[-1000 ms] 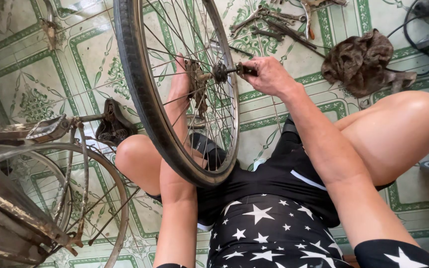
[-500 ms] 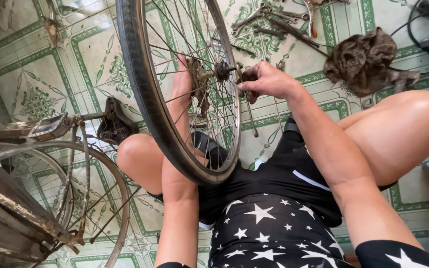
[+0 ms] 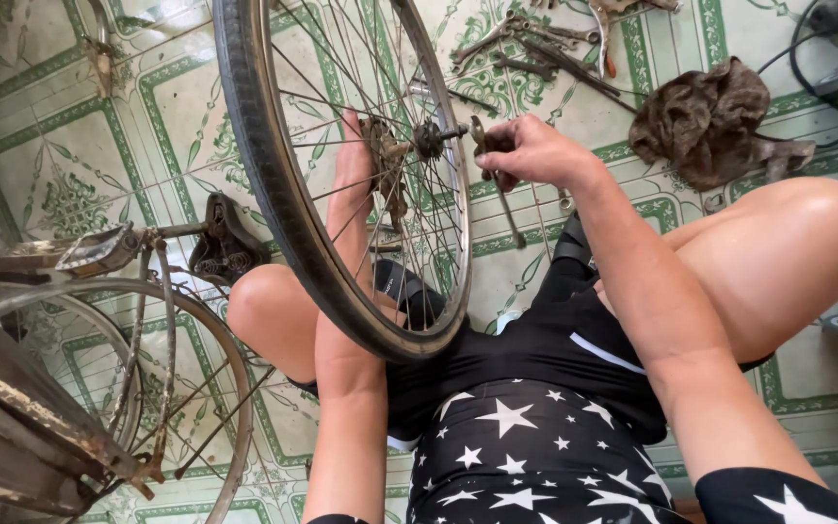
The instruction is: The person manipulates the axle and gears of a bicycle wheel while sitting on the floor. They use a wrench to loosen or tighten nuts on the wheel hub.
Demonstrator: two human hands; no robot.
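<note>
Wheel (image 3: 283, 194) upright between knees; bicycle (image 3: 41, 388) left of it, rag (image 3: 705, 121) and tools (image 3: 535, 49) right, beyond.

The wheel (image 3: 341, 184) stands between my knees, its spokes closing off my left hand (image 3: 353, 165) behind it. My right hand (image 3: 526, 150) has open floor beyond, up to the rag (image 3: 705, 121) and tools (image 3: 535, 49). A bicycle frame (image 3: 60, 388) crowds my left.
</note>
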